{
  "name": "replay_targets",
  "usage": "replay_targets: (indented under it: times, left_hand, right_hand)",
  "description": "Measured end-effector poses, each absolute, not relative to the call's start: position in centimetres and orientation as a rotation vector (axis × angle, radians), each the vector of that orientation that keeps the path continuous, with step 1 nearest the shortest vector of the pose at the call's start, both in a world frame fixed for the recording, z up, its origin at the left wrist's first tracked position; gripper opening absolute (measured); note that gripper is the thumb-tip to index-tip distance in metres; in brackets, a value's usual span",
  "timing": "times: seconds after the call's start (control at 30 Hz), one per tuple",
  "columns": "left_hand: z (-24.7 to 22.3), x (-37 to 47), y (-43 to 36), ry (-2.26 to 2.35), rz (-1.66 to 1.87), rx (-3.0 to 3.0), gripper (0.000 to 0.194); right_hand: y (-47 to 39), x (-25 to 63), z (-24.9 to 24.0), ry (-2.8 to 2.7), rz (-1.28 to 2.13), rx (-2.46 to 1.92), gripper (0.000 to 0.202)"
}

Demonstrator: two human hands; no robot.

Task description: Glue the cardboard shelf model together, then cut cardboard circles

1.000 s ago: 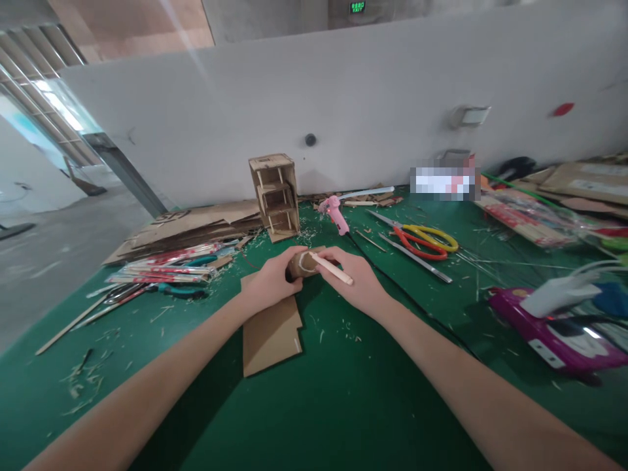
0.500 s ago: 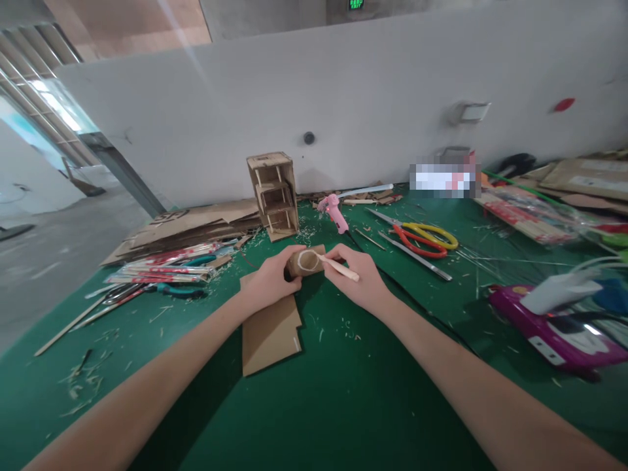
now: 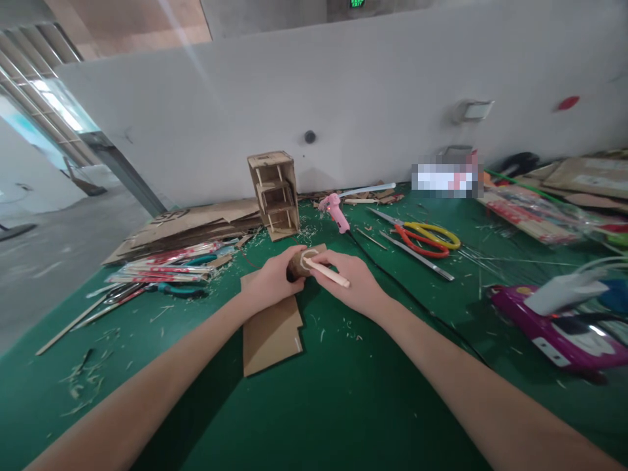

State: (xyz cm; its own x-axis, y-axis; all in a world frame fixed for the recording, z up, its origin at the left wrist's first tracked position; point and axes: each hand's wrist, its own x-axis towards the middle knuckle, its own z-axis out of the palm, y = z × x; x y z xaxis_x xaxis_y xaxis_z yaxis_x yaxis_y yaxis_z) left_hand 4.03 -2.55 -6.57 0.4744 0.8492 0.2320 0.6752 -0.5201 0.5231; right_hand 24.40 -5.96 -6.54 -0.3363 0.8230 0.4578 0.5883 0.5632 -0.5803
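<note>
A brown cardboard tube [image 3: 297, 265] lies sideways in the fingers of my left hand [image 3: 269, 282], its dark open end facing left. A pale ring shows on the side of the tube. My right hand [image 3: 352, 280] pinches a thin wooden stick [image 3: 331, 274], whose tip meets the tube at the ring. Whether the ring is drawn or stuck on, I cannot tell. Under my left hand lies a flat piece of cardboard [image 3: 269, 340] with a notched right edge. Behind my hands stands a small cardboard shelf [image 3: 273, 195] with several tiers and stick posts.
A pink glue gun [image 3: 336, 214] stands behind, its black cord [image 3: 417, 301] running right. Orange-and-yellow scissors [image 3: 422, 237] and a metal tool [image 3: 417, 256] lie right. A purple power strip [image 3: 549, 327] is at far right. Packaged sticks [image 3: 161, 263], pliers [image 3: 176, 290] and cardboard sheets [image 3: 186, 226] lie left.
My right hand has moved slightly left with the stick, which now reaches over the ring and covers part of it. My left hand keeps its hold on the cardboard tube.
</note>
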Motion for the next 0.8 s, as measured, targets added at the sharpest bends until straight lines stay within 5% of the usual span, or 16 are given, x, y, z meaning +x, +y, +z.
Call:
replay_targets:
  times: [0.8]
  left_hand:
    - [-5.72,4.37,-3.26,1.337,0.632,2.359,0.061]
  right_hand:
    - [-5.46,24.93,-7.04,-1.901,0.39,-1.199,0.008]
